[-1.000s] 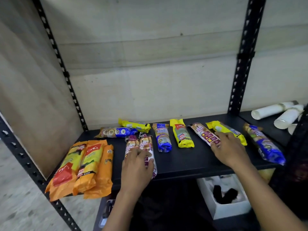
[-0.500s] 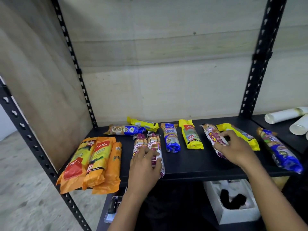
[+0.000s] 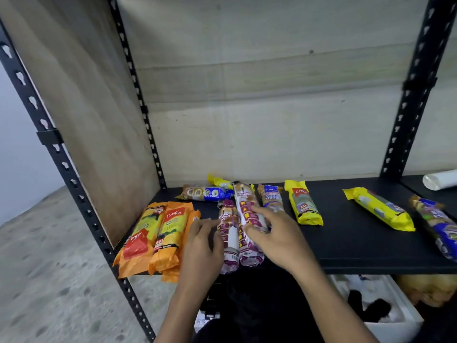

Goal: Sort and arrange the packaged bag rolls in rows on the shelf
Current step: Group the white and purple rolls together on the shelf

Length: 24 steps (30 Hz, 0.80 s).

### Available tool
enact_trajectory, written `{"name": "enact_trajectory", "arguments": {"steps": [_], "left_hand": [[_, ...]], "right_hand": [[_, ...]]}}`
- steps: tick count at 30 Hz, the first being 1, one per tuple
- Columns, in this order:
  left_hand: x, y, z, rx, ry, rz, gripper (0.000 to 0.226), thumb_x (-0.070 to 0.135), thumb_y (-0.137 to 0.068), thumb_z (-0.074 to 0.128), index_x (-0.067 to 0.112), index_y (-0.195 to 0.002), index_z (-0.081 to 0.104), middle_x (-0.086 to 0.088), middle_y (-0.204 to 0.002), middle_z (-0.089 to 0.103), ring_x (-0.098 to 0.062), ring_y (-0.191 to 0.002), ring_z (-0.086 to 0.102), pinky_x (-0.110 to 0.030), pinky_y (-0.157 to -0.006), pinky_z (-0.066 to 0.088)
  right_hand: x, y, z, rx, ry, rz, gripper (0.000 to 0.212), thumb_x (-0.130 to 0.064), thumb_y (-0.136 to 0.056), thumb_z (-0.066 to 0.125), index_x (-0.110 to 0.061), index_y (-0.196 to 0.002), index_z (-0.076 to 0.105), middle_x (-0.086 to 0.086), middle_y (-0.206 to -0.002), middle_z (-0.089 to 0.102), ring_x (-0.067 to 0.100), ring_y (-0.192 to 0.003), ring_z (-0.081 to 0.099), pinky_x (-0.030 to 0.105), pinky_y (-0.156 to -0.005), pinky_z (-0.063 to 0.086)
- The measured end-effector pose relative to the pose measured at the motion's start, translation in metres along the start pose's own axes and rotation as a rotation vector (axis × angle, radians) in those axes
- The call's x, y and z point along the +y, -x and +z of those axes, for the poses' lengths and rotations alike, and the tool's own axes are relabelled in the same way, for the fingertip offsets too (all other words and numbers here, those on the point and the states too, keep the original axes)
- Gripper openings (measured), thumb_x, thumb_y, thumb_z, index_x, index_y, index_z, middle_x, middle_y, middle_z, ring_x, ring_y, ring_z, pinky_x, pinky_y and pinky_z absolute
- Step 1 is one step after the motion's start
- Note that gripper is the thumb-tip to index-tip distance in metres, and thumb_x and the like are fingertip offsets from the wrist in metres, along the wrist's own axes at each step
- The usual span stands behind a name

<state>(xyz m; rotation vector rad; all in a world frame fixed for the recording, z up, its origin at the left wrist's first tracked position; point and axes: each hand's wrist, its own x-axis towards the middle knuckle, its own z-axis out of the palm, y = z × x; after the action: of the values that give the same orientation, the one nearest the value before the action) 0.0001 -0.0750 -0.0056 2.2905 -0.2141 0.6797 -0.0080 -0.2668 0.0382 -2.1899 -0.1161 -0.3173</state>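
On the black shelf [image 3: 346, 246], two maroon-and-white drawstring rolls [image 3: 229, 246] lie side by side near the front edge. My right hand [image 3: 277, 236] is shut on a third maroon roll [image 3: 246, 206], holding it tilted just above the right one of the pair. My left hand [image 3: 201, 246] has its fingers spread against the left side of the pair. Orange flat packs [image 3: 158, 233] lie at the far left. Behind are a blue roll lying crosswise [image 3: 205, 193], a yellow roll [image 3: 217, 180], a blue roll [image 3: 270, 198] and a yellow 25L roll [image 3: 303, 206].
Further right lie a slanted yellow roll [image 3: 378, 209] and a blue roll [image 3: 437, 226] at the shelf's end. White paper rolls [image 3: 440, 181] sit on the neighbouring shelf. A wooden side panel [image 3: 86, 120] closes the left; a white box [image 3: 385, 315] stands below.
My right hand picked up the maroon roll from the right half of the shelf and carried it left to the pair. My left hand slid from on top of the pair to its left side.
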Motion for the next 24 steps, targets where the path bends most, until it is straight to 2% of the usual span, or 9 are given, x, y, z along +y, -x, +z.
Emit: {"name": "enact_trajectory", "arguments": {"steps": [2,5,8,10,13,16,19,22,24], "left_hand": [[-0.003,0.004,0.000,-0.034,-0.011,-0.011,0.031,0.018,-0.097,0.054,0.018,-0.126,0.064,0.000,-0.133,0.054,-0.012,-0.128,0.046,-0.019,-0.099,0.034],[-0.009,0.009,0.000,-0.089,-0.029,-0.018,0.033,0.020,-0.097,0.055,0.017,-0.129,0.064,-0.001,-0.139,0.051,-0.013,-0.131,0.045,-0.019,-0.101,0.033],[-0.013,0.009,0.001,-0.122,-0.026,-0.007,0.033,0.023,-0.097,0.058,0.020,-0.129,0.065,-0.001,-0.141,0.052,-0.014,-0.131,0.047,-0.019,-0.099,0.037],[-0.014,0.008,0.002,-0.149,-0.023,0.001,0.035,0.023,-0.096,0.058,0.021,-0.130,0.064,0.000,-0.141,0.052,-0.012,-0.131,0.047,-0.012,-0.097,0.035],[-0.016,0.007,0.006,-0.174,-0.037,0.022,0.037,0.016,-0.095,0.059,0.018,-0.131,0.063,0.001,-0.140,0.054,-0.011,-0.128,0.049,0.004,-0.087,0.030],[-0.018,0.009,0.007,-0.173,-0.019,0.035,0.038,0.015,-0.095,0.058,0.019,-0.132,0.062,0.003,-0.135,0.059,-0.008,-0.123,0.053,0.000,-0.090,0.034],[-0.018,0.010,0.008,-0.163,0.007,0.060,0.035,0.013,-0.095,0.057,0.020,-0.129,0.064,0.005,-0.129,0.062,-0.005,-0.117,0.055,0.002,-0.089,0.034],[-0.017,0.005,0.007,-0.132,-0.002,0.061,0.031,0.009,-0.094,0.055,0.017,-0.121,0.068,0.005,-0.117,0.065,-0.001,-0.103,0.056,0.003,-0.081,0.034],[-0.015,-0.005,0.005,-0.114,-0.035,0.043,0.024,0.012,-0.094,0.055,0.016,-0.112,0.071,0.002,-0.108,0.067,-0.005,-0.093,0.058,-0.002,-0.075,0.036]], "right_hand": [[-0.005,0.000,0.016,-0.043,0.010,0.023,0.059,-0.051,-0.084,0.065,-0.036,-0.140,0.052,-0.001,-0.121,0.053,0.009,-0.101,0.055,0.023,-0.082,0.044],[-0.010,0.000,0.036,-0.061,0.060,0.068,0.061,-0.050,-0.086,0.063,-0.033,-0.143,0.049,0.001,-0.122,0.041,0.011,-0.098,0.047,0.024,-0.078,0.040],[-0.013,-0.001,0.047,-0.022,0.103,0.087,0.062,-0.052,-0.084,0.062,-0.026,-0.139,0.052,0.001,-0.125,0.033,0.019,-0.107,0.054,0.026,-0.076,0.044],[-0.015,0.000,0.051,0.010,0.146,0.078,0.059,-0.054,-0.086,0.058,-0.023,-0.136,0.054,0.000,-0.126,0.031,0.020,-0.106,0.057,0.026,-0.071,0.042],[-0.017,0.000,0.055,0.021,0.220,0.051,0.058,-0.057,-0.091,0.050,-0.020,-0.135,0.055,0.001,-0.131,0.032,0.019,-0.106,0.058,0.026,-0.069,0.043],[-0.014,0.000,0.055,0.015,0.221,0.044,0.059,-0.057,-0.091,0.047,-0.021,-0.138,0.054,0.000,-0.132,0.033,0.019,-0.112,0.056,0.029,-0.073,0.049],[-0.009,0.000,0.056,0.025,0.232,0.034,0.056,-0.055,-0.090,0.048,-0.026,-0.138,0.051,-0.003,-0.127,0.032,0.018,-0.113,0.053,0.028,-0.069,0.046],[-0.005,-0.002,0.055,0.049,0.247,0.008,0.051,-0.057,-0.089,0.047,-0.032,-0.133,0.054,-0.006,-0.124,0.037,0.016,-0.115,0.049,0.033,-0.071,0.051],[-0.004,-0.009,0.049,0.080,0.224,0.012,0.044,-0.057,-0.091,0.046,-0.034,-0.126,0.059,-0.006,-0.119,0.044,0.017,-0.111,0.052,0.035,-0.073,0.053]]}}
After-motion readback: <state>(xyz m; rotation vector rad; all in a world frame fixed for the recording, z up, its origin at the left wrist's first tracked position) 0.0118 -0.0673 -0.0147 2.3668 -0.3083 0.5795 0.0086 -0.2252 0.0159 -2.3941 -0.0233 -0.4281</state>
